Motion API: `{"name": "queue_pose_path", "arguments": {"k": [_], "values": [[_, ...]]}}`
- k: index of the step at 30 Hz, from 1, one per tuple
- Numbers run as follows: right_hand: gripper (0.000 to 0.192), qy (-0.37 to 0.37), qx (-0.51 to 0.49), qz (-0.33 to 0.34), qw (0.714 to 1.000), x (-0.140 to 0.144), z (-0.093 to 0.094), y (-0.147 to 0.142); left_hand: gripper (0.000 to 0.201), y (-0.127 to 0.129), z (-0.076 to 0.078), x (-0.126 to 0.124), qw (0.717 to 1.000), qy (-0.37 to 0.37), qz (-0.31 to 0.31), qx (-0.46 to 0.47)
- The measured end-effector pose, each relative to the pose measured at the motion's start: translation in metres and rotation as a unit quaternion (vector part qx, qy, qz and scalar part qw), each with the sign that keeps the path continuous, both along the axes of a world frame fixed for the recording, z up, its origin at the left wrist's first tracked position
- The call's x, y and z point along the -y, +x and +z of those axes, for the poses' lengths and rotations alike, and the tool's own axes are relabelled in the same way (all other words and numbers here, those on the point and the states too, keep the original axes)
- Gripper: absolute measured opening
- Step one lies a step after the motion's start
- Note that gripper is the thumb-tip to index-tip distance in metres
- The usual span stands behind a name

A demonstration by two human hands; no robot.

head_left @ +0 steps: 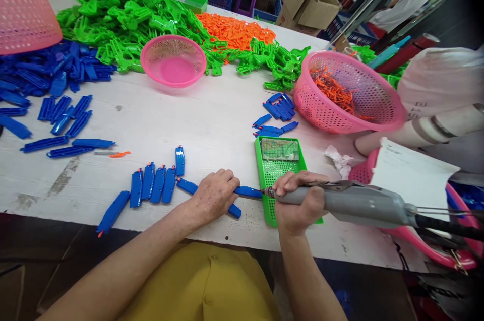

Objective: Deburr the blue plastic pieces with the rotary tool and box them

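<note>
My right hand [300, 200] is wrapped around a grey electric screwdriver [363, 204], which lies level with its tip pointing left. That tip meets the right end of a blue plastic part [248, 192]. My left hand [215, 192] is closed on the other end of this part, its fingertips hidden under the hand. Beside and partly under the left hand lie two more blue parts [188, 186] [234, 211]. Beneath the screwdriver tip sits a green perforated tray [261, 162] with a small clear box [280, 149] at its far end.
Several blue parts [153, 182] stand in a row at left, near a spring with an orange piece [120, 154]. Behind are a pink basket [174, 61], green parts [124, 18] and orange pieces [234, 31]. A larger pink basket [348, 89] holds orange pieces at right.
</note>
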State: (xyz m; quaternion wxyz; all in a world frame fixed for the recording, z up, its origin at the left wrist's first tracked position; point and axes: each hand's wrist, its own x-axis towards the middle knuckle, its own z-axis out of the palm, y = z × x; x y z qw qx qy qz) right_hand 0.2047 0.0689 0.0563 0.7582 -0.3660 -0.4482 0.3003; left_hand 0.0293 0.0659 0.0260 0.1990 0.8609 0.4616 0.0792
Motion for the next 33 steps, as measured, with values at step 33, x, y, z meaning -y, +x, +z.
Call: {"name": "queue_pose_path", "arguments": {"k": [33], "values": [[0.013,0.000,0.007,0.072,0.997,-0.002,-0.003,-0.002,0.022,0.015,-0.006,0.002,0.991,0.080,-0.107,-0.026]]}}
